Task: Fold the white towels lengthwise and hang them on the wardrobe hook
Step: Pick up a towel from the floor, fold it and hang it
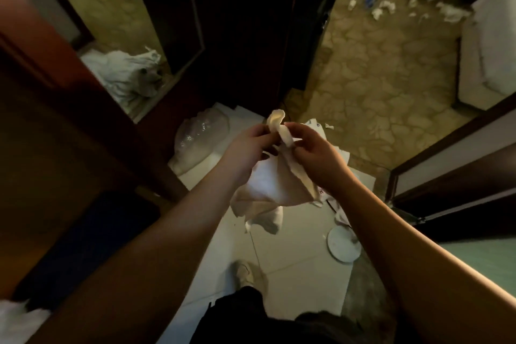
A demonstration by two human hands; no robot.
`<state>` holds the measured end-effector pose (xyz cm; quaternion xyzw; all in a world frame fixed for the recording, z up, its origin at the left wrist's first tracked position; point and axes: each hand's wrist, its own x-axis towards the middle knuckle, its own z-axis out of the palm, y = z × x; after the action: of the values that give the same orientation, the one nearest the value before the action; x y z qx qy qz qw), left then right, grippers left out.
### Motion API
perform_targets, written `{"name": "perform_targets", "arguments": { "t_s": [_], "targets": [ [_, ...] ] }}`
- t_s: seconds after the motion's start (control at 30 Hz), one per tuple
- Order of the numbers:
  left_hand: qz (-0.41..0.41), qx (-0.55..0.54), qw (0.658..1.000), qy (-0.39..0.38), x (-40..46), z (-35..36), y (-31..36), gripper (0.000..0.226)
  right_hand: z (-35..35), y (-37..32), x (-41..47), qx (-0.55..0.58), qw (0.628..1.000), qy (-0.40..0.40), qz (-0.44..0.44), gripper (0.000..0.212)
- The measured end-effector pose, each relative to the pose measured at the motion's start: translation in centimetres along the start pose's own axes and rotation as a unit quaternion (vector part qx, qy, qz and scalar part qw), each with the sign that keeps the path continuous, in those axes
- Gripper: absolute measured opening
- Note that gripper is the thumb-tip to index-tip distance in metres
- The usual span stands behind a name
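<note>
Far left, a wardrobe (pixel 55 109) w/ red-brown door stood beside a mirror (pixel 111 36), which showed a white cloth heap (pixel 127 78) on patterned carpet. Just right of that, a clear plastic bag (pixel 199 139) lay on the white floor (pixel 293 260), close to the dark cabinet (pixel 237 22). Centre: left hand (pixel 245 151) pinched the towel (pixel 276 184) at its top edge, fingers curled round the cloth; right hand (pixel 318 151) pinched the same bunched edge just beside it, thumb & fingers closed on the fabric. Towel hung crumpled from both hands over the floor, lower corners loose, not on any hook. Below it, a shoe (pixel 248 274) and dark trousers. Right of the towel, a white plate (pixel 343 243) sat on the floor near more white cloth. Upper right: carpet (pixel 391 78) strewn w/ paper scraps (pixel 382 8), then a white bed (pixel 491 45) at the far edge.
</note>
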<state>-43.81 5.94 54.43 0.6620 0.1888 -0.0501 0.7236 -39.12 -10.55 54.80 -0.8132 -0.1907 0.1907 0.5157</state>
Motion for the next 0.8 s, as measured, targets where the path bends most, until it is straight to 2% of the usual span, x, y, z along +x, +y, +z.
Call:
{"name": "perform_targets", "arguments": {
  "t_s": [0.07,0.17,0.27,0.33,0.4,0.53,0.6,0.7,0.8],
  "targets": [
    [0.015,-0.006,1.000,0.023,-3.1,-0.1,0.1,0.018,0.7,-1.1,-1.9,0.021,0.999,-0.020,-0.013,0.051],
    [0.035,-0.036,0.997,0.063,-7.9,0.1,-0.2,0.017,2.5,-2.2,-5.4,0.056,0.997,-0.051,-0.033,0.065],
    [0.050,-0.037,0.994,0.094,-12.7,0.6,-0.8,0.023,4.0,-2.6,-9.8,-0.010,0.993,-0.064,-0.096,0.067],
    [0.065,-0.023,0.992,0.105,-16.0,0.8,-1.3,0.009,4.8,-2.6,-12.9,-0.052,0.983,-0.066,-0.162,0.074],
    [0.074,-0.008,0.991,0.113,-19.4,1.0,-1.4,0.006,5.3,-3.0,-15.9,-0.063,0.976,-0.072,-0.195,0.075],
    [0.087,0.008,0.987,0.136,-26.9,0.8,-0.8,0.009,5.3,-5.7,-21.6,-0.069,0.980,-0.064,-0.174,0.061],
    [0.092,0.001,0.984,0.156,-31.0,0.3,0.0,0.006,5.4,-7.5,-23.7,-0.083,0.981,-0.043,-0.171,0.043],
    [0.102,0.016,0.979,0.173,-37.2,-1.0,0.9,0.015,5.7,-10.2,-26.3,-0.161,0.971,-0.035,-0.171,0.012],
    [0.119,0.081,0.969,0.200,-43.4,-2.6,1.3,0.011,6.2,-12.4,-28.7,-0.211,0.958,-0.024,-0.194,0.010]
  ]
}}
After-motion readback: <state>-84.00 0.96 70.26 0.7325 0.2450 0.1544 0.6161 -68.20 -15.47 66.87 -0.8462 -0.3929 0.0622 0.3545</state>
